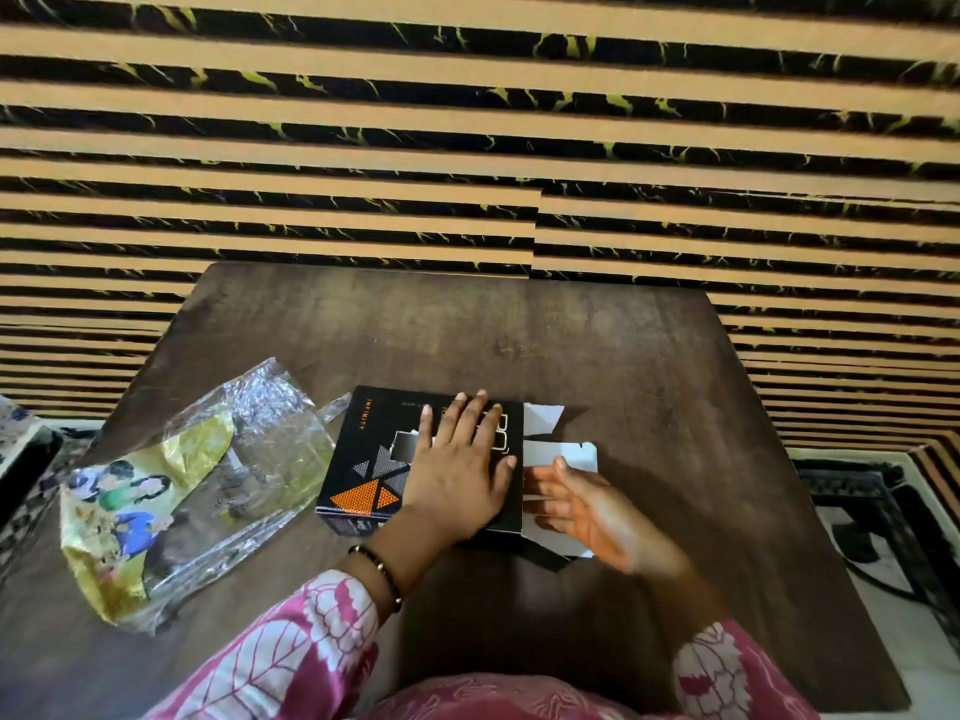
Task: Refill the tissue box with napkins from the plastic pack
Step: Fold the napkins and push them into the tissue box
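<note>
On the dark wooden table [597, 356], the emptied crinkled plastic pack [171, 485] lies left of the black cardboard tissue box [363, 459]. The left hand [462, 470] presses it flat-fingered; the blurred right hand [587, 506], fingers extended, works the white end flaps [561, 454], which might crumple or misfold.

A dark brown wooden desk [597, 356] fills the middle of the frame, its far edge against a striped wall and much of its upper half bare. At the lower left of the desk lies a crumpled clear plastic pack [182, 491] with a yellow printed end, looking flattened. Just right of it, at the centre, a black tissue box [374, 459] with orange triangles lies flat on the wood, its white end flaps [566, 452] spread open onto the desk at its right side.
</note>
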`<state>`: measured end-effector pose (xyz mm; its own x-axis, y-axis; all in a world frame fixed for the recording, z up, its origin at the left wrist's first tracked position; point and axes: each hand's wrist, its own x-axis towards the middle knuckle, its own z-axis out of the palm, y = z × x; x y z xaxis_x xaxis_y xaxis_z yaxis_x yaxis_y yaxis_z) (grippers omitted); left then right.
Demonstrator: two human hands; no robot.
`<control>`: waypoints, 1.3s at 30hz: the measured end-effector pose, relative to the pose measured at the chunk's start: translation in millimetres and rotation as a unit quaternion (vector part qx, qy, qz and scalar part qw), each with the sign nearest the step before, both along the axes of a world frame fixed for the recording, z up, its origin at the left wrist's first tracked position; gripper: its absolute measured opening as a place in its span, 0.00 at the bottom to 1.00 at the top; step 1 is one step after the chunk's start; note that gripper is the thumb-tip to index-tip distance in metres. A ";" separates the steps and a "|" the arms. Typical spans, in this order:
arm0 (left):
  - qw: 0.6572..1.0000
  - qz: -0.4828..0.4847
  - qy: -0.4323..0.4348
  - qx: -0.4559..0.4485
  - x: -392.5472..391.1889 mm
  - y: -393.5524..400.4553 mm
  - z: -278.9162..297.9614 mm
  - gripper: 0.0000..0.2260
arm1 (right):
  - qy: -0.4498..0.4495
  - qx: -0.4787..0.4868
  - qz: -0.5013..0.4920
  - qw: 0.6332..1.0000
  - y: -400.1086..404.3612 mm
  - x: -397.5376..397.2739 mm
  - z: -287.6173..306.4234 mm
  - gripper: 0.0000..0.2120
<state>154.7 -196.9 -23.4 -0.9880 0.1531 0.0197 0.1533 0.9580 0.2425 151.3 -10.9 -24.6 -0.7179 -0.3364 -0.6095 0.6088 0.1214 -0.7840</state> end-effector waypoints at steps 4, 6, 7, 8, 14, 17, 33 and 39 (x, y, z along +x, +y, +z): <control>1.000 0.006 0.008 0.020 0.2 0.6 3.2 0.30 | 0.112 0.116 0.183 0.970 33.5 19.1 2.8 0.20; 1.000 0.003 0.009 0.030 1.5 -0.8 4.9 0.30 | 0.124 0.232 0.210 0.942 36.3 25.1 -5.1 0.21; 1.000 -0.001 0.007 0.030 1.9 -1.2 5.2 0.30 | 0.133 0.279 0.195 0.931 34.7 26.1 -9.7 0.19; 1.000 -0.002 0.006 0.029 1.6 -1.5 5.2 0.30 | 0.141 0.311 0.170 0.924 32.4 25.5 -12.8 0.17; 0.999 -0.003 0.011 0.040 2.8 -2.9 8.3 0.31 | 0.102 0.303 0.095 0.943 12.3 26.7 -3.2 0.09; 0.998 -0.011 0.014 0.058 3.0 -4.4 10.5 0.33 | 0.129 0.256 0.044 0.957 11.3 30.0 2.1 0.07; 0.999 -0.049 0.012 0.010 7.7 -5.7 6.2 0.42 | 0.174 0.213 -0.013 0.961 -11.1 15.2 12.3 0.12; 0.999 -0.049 -0.009 -0.006 6.8 -2.9 6.7 0.48 | 0.068 0.064 -0.070 0.993 -32.2 12.3 6.7 0.15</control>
<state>161.5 -199.9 -16.7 -0.9683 0.2499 -0.0010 0.2427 0.9412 0.2349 163.6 -43.0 -17.9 -0.8308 -0.1537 -0.5349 0.5162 0.1462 -0.8439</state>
